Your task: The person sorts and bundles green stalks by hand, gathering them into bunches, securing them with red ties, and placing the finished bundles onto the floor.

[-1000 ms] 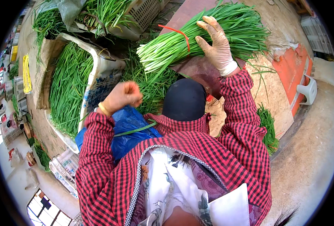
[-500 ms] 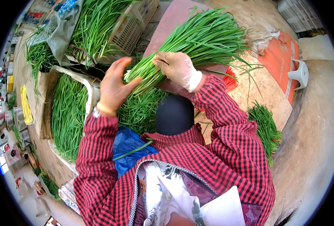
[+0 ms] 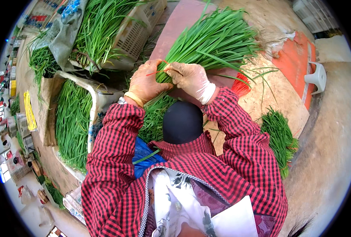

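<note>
Green bunch (image 3: 215, 37), L hand (image 3: 147, 81) cupped round, R hand (image 3: 189, 78) pinched @ red tie (image 3: 155, 72)

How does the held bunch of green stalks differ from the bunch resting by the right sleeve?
The held bunch has the left hand and right hand at its stem end; the resting bunch has no hand on it.
The held bunch looks larger in this view; the resting bunch looks smaller.
The held bunch fans toward the upper right; the resting bunch runs down the picture.
Both are green, with long thin leaves.
</note>
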Demonstrator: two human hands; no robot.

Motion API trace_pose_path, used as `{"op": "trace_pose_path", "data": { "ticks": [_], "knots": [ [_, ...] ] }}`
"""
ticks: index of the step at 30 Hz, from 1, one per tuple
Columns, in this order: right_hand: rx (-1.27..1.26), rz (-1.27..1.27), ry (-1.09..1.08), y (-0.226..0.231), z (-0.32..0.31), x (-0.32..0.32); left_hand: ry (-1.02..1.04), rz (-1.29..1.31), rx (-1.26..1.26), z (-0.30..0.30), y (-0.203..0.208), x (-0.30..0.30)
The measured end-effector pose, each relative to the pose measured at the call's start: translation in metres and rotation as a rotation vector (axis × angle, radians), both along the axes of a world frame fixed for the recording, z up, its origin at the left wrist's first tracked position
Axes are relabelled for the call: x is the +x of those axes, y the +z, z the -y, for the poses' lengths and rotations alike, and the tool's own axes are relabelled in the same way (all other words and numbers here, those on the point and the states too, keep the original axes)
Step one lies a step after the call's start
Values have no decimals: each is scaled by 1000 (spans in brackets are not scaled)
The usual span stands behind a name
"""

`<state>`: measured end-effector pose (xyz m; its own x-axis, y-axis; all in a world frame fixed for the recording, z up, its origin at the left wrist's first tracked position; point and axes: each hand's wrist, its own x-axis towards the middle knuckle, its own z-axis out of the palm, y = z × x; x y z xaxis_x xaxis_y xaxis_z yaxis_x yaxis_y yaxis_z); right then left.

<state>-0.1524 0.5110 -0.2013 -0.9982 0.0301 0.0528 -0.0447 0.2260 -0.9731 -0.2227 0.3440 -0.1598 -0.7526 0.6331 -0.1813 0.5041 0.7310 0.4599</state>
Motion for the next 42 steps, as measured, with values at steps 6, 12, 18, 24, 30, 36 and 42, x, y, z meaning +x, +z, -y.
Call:
{"op": "trace_pose_path", "data": {
  "ticks": [6,12,18,24,30,36,42],
  "knots": [
    [-567,352,27,-3,-21,48,-91,-253,-197,-29,11,14],
    [-660,290,-105,-4,-14,93,37,73,-179,-43,-10,33],
    [-282,-393,-262,41,34,2,-57,-43,-426,-74,11,39],
    [35,-493,-30,132,-27,63,-514,-472,-444,-49,50,41],
    [420,47,41,88,-64,176,-923,-602,-365,-78,127,129],
    [-142,125,-404,-32,-70,290,-882,-615,-124,-111,109,197],
    [-241,247,-1243,-82,-128,420,-744,-427,-49,-75,94,171]
  ]
}}
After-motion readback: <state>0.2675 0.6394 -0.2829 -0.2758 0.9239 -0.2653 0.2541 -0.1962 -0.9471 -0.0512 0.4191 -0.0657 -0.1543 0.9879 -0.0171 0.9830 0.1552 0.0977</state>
